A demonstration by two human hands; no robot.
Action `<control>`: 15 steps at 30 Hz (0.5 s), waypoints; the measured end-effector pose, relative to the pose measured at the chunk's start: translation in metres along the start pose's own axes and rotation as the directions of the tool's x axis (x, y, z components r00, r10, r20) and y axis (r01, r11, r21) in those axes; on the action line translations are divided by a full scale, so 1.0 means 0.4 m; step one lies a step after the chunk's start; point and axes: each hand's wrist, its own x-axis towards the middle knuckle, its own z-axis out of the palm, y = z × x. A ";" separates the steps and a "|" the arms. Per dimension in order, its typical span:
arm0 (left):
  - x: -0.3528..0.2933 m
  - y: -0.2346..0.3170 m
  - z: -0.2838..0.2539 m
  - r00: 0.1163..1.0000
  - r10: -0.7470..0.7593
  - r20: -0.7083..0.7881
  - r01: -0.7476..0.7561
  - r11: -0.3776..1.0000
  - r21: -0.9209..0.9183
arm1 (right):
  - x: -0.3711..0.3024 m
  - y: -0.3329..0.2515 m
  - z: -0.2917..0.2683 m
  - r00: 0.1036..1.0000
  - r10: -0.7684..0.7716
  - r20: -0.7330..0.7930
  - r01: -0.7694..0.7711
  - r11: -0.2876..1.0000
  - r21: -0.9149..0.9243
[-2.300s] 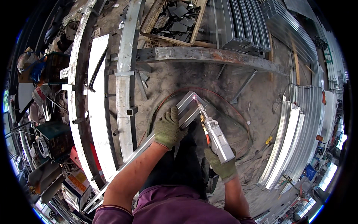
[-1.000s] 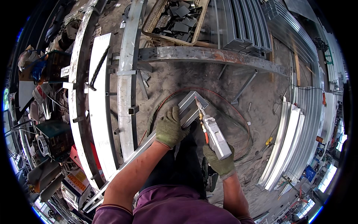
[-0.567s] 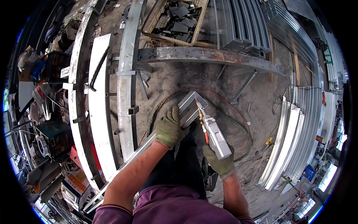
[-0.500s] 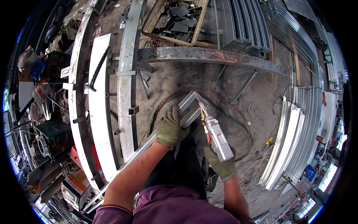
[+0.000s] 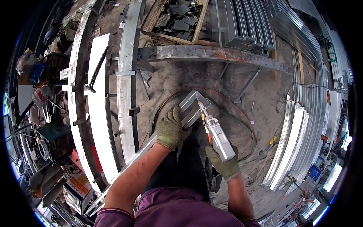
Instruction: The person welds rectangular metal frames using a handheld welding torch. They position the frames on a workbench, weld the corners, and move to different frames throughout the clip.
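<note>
The right hand (image 5: pixel 224 163) has its grip closed around the rear of the grey handheld tool (image 5: pixel 220 140), nozzle directed up and away from the body at the mitred corner of the metal frame (image 5: pixel 188 101). The left hand (image 5: pixel 170 130) is closed over the frame just short of that corner, presumably to steady the joint while keeping the fingers clear of the tip. The frame lies in front of the legs, above the floor (image 5: pixel 181 75), its long bars running toward the lower left (partly behind the left forearm). Beyond it stands a crossbeam (image 5: pixel 211 54), probably spaced to leave working room. Not visible: the right fingertips beneath the housing, and the frame's underside. Nozzle contact with the metal cannot be confirmed. The basket (image 5: pixel 166 38) is cut off at the upper edge.
</note>
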 end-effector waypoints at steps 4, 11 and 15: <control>-0.001 0.000 -0.001 1.000 0.010 -0.016 -0.010 1.000 0.018 | 0.004 -0.002 0.003 1.000 -0.006 -0.009 0.006 1.000 -0.009; -0.001 0.001 -0.002 0.999 0.021 -0.025 -0.020 0.999 0.028 | -0.002 0.006 0.009 1.000 0.012 -0.012 -0.012 1.000 -0.012; -0.002 -0.003 0.001 0.998 0.038 -0.043 -0.037 0.999 0.020 | -0.007 0.025 0.014 0.999 -0.035 -0.001 0.035 0.997 -0.072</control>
